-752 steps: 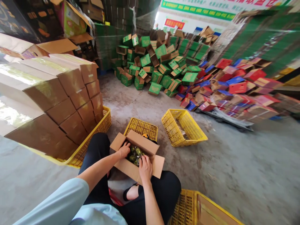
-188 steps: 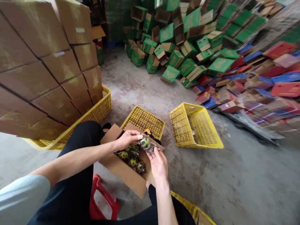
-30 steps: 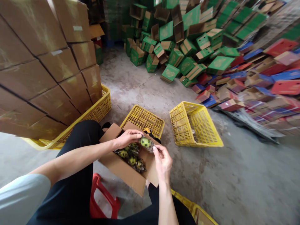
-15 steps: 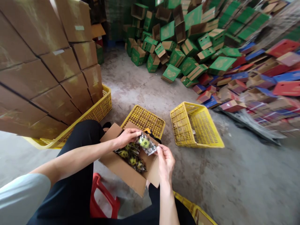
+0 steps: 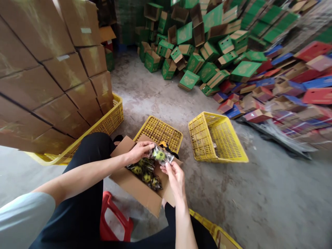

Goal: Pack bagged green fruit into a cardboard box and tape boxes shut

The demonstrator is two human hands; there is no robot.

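An open brown cardboard box (image 5: 137,188) rests on my lap, partly filled with several clear-wrapped green and yellow packets (image 5: 145,173). Both hands hold one such packet (image 5: 160,155) just above the box's far edge. My left hand (image 5: 140,151) pinches its left end, fingers closed. My right hand (image 5: 174,174) grips its right end from below, fingers curled.
An upturned yellow crate (image 5: 162,132) lies behind the box, and a tilted yellow crate (image 5: 216,138) sits to its right. Stacked brown cartons (image 5: 46,76) in a yellow crate (image 5: 103,126) stand at left. Green boxes (image 5: 197,45) and red and blue boxes (image 5: 280,93) are heaped behind. A red stool (image 5: 114,221) shows under me.
My right hand has slid left and up, back under the packet, and the packet has turned slightly. The left hand has stayed put on the packet's left end.
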